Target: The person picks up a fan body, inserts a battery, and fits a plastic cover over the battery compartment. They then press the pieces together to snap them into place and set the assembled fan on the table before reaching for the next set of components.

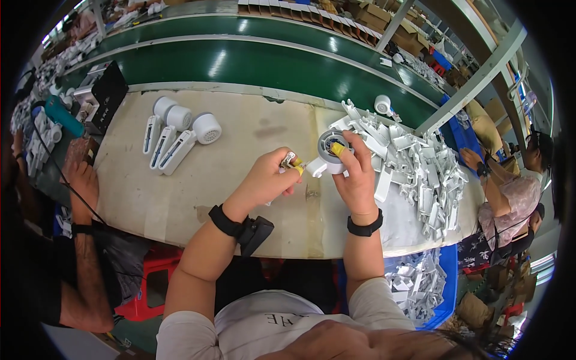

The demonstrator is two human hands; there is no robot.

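My right hand is closed around a round white-and-grey housing with a short white neck. Its open side faces up, showing dark and bluish parts inside, and a thumb in a yellow finger cover presses into it. Just left of that neck, the fingers of my left hand are pinched together on a small whitish, partly metallic piece, mostly hidden by the fingers. The two hands nearly meet over the middle of the table. Yellow also covers a left fingertip.
Three white devices with round heads and slim handles lie on the table at left. White plastic handle shells are heaped at right. Behind runs a green conveyor. A blue bin holds more parts. People sit either side.
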